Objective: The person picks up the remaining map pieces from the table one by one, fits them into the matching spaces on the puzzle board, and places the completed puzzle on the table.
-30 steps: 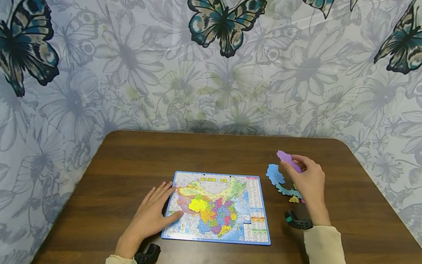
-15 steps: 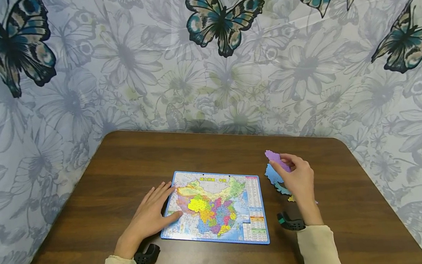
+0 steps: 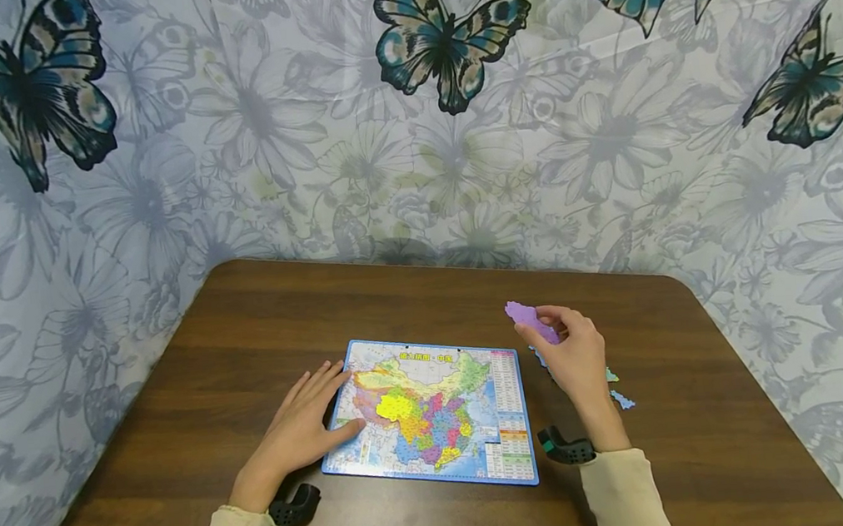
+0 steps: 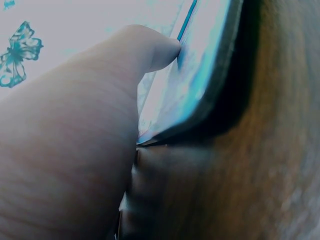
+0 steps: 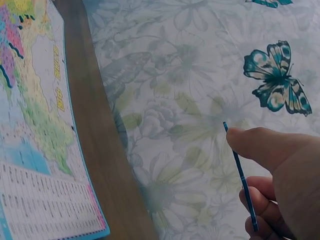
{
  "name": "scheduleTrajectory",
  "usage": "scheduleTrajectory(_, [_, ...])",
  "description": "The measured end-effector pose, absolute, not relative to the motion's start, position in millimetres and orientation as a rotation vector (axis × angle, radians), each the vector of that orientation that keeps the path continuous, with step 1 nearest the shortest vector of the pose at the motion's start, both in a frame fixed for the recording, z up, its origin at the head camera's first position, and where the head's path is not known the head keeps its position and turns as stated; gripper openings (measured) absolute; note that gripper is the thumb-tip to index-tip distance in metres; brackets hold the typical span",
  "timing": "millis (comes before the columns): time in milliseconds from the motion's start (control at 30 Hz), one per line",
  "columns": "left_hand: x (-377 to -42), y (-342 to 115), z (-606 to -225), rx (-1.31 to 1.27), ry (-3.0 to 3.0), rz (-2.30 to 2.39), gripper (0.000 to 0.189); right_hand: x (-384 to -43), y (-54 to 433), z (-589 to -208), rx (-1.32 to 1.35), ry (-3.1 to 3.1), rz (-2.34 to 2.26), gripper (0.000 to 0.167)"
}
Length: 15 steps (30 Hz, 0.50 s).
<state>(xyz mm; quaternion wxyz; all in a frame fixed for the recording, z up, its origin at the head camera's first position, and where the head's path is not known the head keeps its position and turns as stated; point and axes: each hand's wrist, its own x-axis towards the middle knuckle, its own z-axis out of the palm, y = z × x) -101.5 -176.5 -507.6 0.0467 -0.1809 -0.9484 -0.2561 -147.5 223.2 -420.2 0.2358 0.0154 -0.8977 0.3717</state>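
A map puzzle board [image 3: 492, 449] with a blue rim lies flat on the table, coloured puzzle pieces on its map. My left hand [image 3: 297, 433] lies at its left edge, fingers spread; in the left wrist view the thumb [image 4: 155, 50] rests on the board near its edge. My right hand [image 3: 574, 358] pinches a purple map puzzle piece [image 3: 526, 317] between thumb and fingers, raised beyond the board's top right corner. Seen from the right wrist, that puzzle piece [image 5: 242, 175] appears edge-on as a thin, dark blue strip.
Loose puzzle pieces lie right of the board, partly hidden behind my right hand: a green piece [image 3: 612, 375], a light blue piece [image 3: 622, 400] and the edge of a blue piece [image 3: 537, 355]. The brown table [image 3: 282, 308] meets a butterfly-printed cloth [image 3: 273, 201] behind.
My right hand has moved left toward the board with the purple puzzle piece, now covering more of the blue pieces and uncovering others at its right. My left hand stays put.
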Motion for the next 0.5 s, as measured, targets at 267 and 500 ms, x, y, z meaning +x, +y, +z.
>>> scheduleTrajectory(267, [-103, -177, -507, -0.543, -2.939, -0.772, 0.087, -147, 212, -421, 0.07, -2.471, 1.047, 0.039])
scheduleTrajectory(500, [-101, -177, -508, -0.529, -2.946, -0.776, 0.087, -146, 202, -419, 0.129, -2.472, 1.05, 0.04])
